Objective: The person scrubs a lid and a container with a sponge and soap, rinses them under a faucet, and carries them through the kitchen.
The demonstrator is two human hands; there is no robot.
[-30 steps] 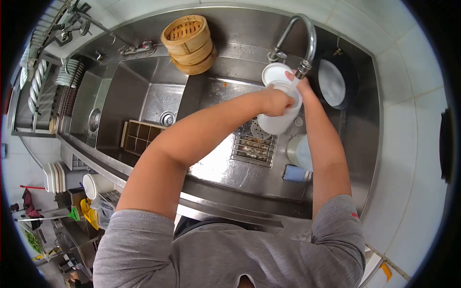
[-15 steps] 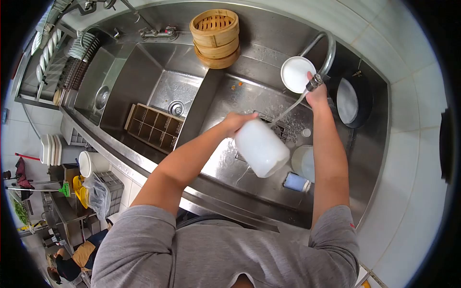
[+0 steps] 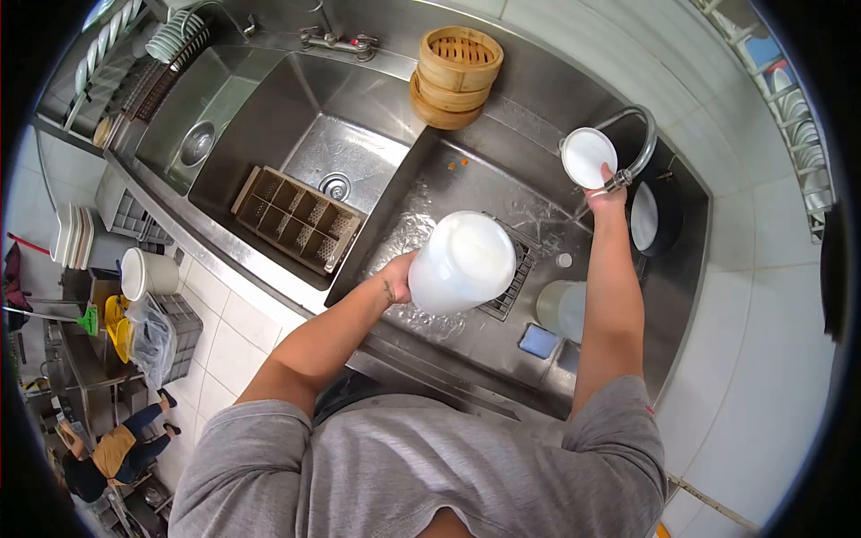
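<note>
A translucent white plastic container [image 3: 462, 262] is tilted over the right sink basin, its round white end facing up and away. My left hand [image 3: 401, 277] grips it at its left side. Near the curved faucet [image 3: 647, 143], my right hand [image 3: 606, 193] holds a round white lid [image 3: 588, 157], with the thumb on its face. Water spreads on the basin floor to the left of the container. Below the right hand stand a second translucent container [image 3: 562, 308], partly behind my forearm, and a blue sponge [image 3: 538, 341]. A small white cap [image 3: 563, 260] lies near the drain grate [image 3: 513, 282].
Stacked bamboo steamers [image 3: 457, 72] stand on the divider behind the basin. A divided brown rack [image 3: 296, 218] sits in the middle basin. At the right wall is a dark pan [image 3: 659, 218]. A person [image 3: 112, 451] is at the far lower left.
The container has swung left and turned so its round end faces up. Water no longer visibly streams from the faucet onto it. The camera view has shifted.
</note>
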